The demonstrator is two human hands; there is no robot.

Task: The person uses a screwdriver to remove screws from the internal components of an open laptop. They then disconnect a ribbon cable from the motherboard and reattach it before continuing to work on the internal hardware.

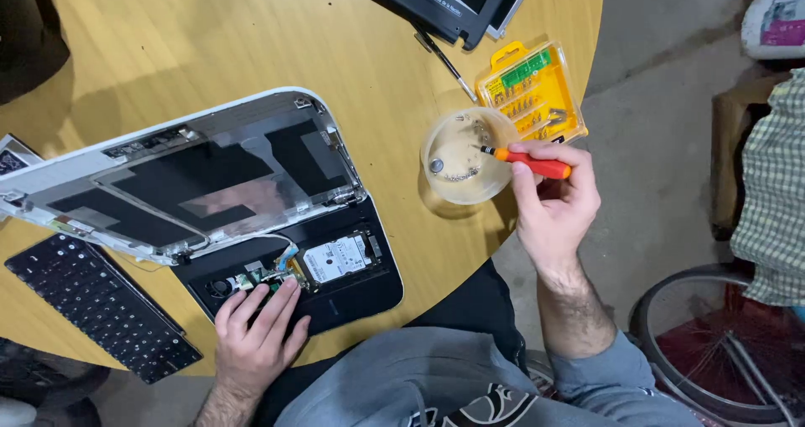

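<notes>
An orange-handled screwdriver (537,165) is showing at centre right, beside a yellow bit case (532,92) with a green strip. The round table (251,50) is glowing honey-yellow. A white-edged laptop shell (210,171) with black panels is lying centre left; a black keyboard (101,305) is sitting lower left. A green-checked cloth (771,192) is hanging far right.

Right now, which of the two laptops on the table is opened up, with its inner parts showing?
The white laptop under the left hand: its base shows the silver hard drive. The black laptop at the table's far edge shows no inner parts.
</notes>
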